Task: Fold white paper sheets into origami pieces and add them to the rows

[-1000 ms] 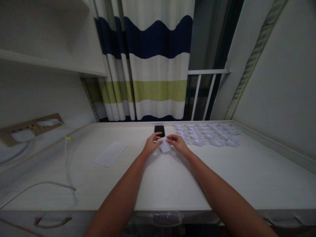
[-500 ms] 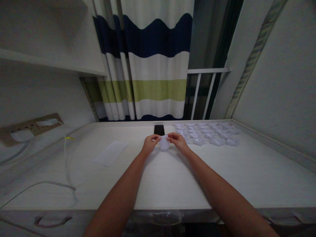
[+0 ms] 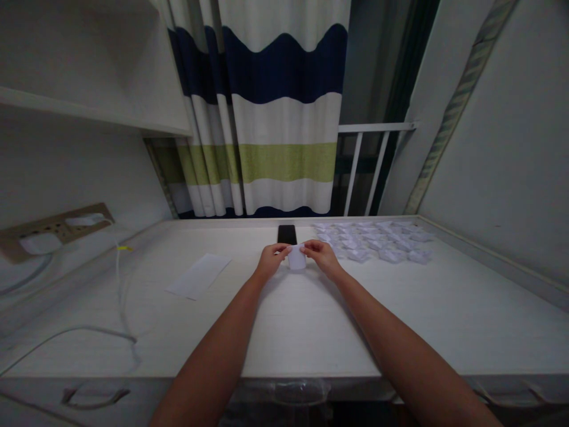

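A small piece of white paper (image 3: 297, 259) is held up just above the desk, between my two hands. My left hand (image 3: 269, 261) pinches its upper left corner. At its upper right corner, my right hand (image 3: 323, 257) grips it between thumb and fingers. The paper's lower part hangs free and looks slightly curved. Right behind it lies a black phone (image 3: 287, 233), partly covered by the paper and fingers. Several folded white paper pieces (image 3: 355, 252) lie in rows to the right of my right hand.
A larger white sheet (image 3: 200, 276) lies on the white desk (image 3: 306, 338) to the left. A pale cable (image 3: 84, 328) crosses the left side, near a power strip (image 3: 57, 231) on the wall. A striped curtain (image 3: 288, 124) hangs behind the desk.
The paper and both hands have shifted very slightly to the right. Both hands keep the same pinch on it, and the other things stay where they were.
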